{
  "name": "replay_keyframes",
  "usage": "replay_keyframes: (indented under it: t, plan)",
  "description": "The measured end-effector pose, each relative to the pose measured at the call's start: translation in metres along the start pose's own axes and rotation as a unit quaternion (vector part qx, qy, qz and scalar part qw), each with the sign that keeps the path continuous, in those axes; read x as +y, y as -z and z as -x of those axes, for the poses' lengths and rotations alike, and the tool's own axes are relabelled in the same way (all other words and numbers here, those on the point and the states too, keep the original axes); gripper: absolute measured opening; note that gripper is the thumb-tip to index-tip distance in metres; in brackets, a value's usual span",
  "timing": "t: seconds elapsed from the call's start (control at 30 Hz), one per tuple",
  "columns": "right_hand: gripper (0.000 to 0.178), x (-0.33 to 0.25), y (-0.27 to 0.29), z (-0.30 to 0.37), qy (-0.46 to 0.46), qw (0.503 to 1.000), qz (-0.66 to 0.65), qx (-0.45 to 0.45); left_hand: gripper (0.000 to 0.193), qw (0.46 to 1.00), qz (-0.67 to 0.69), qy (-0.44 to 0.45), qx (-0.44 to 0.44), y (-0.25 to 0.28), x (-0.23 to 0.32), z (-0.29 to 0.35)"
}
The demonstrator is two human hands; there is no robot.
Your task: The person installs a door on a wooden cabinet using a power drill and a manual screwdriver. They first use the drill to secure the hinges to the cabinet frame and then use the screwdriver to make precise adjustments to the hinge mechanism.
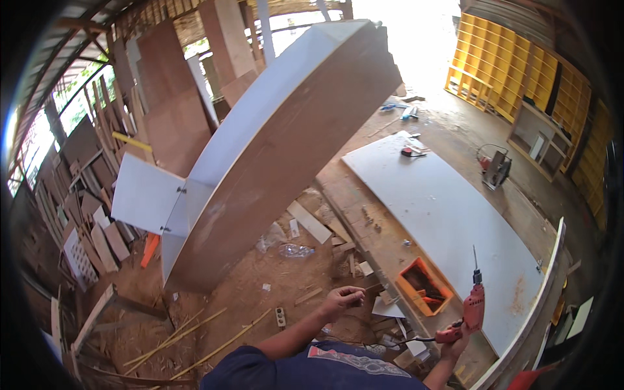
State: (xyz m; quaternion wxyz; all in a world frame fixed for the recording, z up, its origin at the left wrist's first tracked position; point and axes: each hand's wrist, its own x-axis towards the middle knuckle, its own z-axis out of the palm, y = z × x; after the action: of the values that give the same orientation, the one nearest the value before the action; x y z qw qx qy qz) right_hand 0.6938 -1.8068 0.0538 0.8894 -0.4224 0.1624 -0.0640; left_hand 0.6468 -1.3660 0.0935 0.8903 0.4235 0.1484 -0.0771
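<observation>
The drill hides part of the right hand, anything small inside the curled left hand cannot be made out, shadow obscures the contents of the orange box, and the lower edge crops the shirt.

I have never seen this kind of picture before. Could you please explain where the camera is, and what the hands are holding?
There is no robot here. A camera on a person's head looks down; its wide lens bends straight edges. The right hand holds a red drill, its bit pointing toward the top of the picture. The left hand is partly curled; whether it holds something small is unclear. Ahead on the right lies a large white panel, with an orange box beside it. Leftward is a big brown-and-white cabinet.
</observation>
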Motion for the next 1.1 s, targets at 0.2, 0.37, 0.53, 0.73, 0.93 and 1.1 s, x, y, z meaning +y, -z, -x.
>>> replay_keyframes:
  t: [0.2,0.37,0.53,0.73,0.93,1.1]
  plan:
    - [0.044,0.031,-0.158,0.072,-0.095,0.974,-0.045,-0.203,0.020,0.982,0.115,-0.140,0.052,0.115,0.058,0.087]
    - [0.044,0.107,-0.260,0.170,-0.196,0.909,0.012,-0.367,0.018,0.947,0.176,-0.257,0.078,0.161,0.131,0.190]
    - [0.045,0.149,-0.371,0.288,-0.234,0.826,0.066,-0.509,0.016,0.896,0.229,-0.345,0.157,0.214,0.164,0.291]
    - [0.040,0.208,-0.435,0.326,-0.349,0.713,0.173,-0.583,0.014,0.801,0.257,-0.476,0.254,0.264,0.156,0.369]
    - [0.035,0.265,-0.515,0.342,-0.454,0.570,0.231,-0.645,0.016,0.685,0.287,-0.532,0.407,0.303,0.148,0.415]
    - [0.031,0.346,-0.551,0.337,-0.468,0.480,0.222,-0.708,0.011,0.622,0.259,-0.541,0.503,0.317,0.163,0.438]
